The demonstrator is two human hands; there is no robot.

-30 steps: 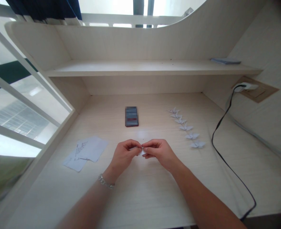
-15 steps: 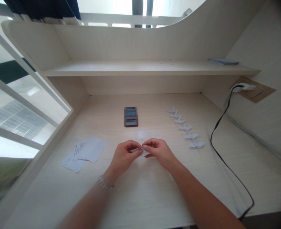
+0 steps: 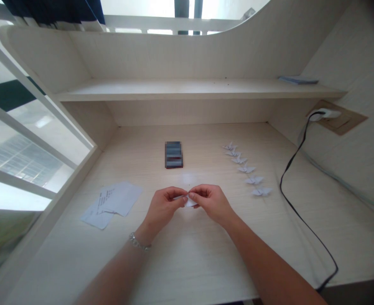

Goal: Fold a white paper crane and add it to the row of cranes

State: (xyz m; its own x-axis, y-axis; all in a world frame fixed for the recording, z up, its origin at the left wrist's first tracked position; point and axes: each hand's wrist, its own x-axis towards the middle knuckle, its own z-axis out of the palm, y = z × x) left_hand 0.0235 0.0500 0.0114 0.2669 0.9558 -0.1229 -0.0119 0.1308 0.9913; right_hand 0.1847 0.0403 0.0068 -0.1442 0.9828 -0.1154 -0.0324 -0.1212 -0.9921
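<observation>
Between my two hands is a small folded piece of white paper (image 3: 190, 202), held above the desk near its middle. My left hand (image 3: 167, 204), with a bracelet at the wrist, pinches its left side between thumb and fingers. The thumb and index finger of my right hand (image 3: 211, 201) grip its upper right edge. My fingertips almost meet and cover much of the paper. Right of my hands, several folded paper cranes (image 3: 246, 169) stand in a slanting row. To the left lie overlapping white paper sheets (image 3: 120, 200), with writing on them.
A dark phone-like rectangle (image 3: 174, 155), blurred out, lies beyond my hands. A black cable (image 3: 296, 216) runs from a wall socket (image 3: 342, 120) down the desk's right side. Over the back of the desk (image 3: 180, 262) is a shelf (image 3: 161, 88) with a flat bluish item (image 3: 297, 79).
My left thumb has drawn back slightly to the left, so more of the white paper shows between my hands. Both hands keep their pinch.
</observation>
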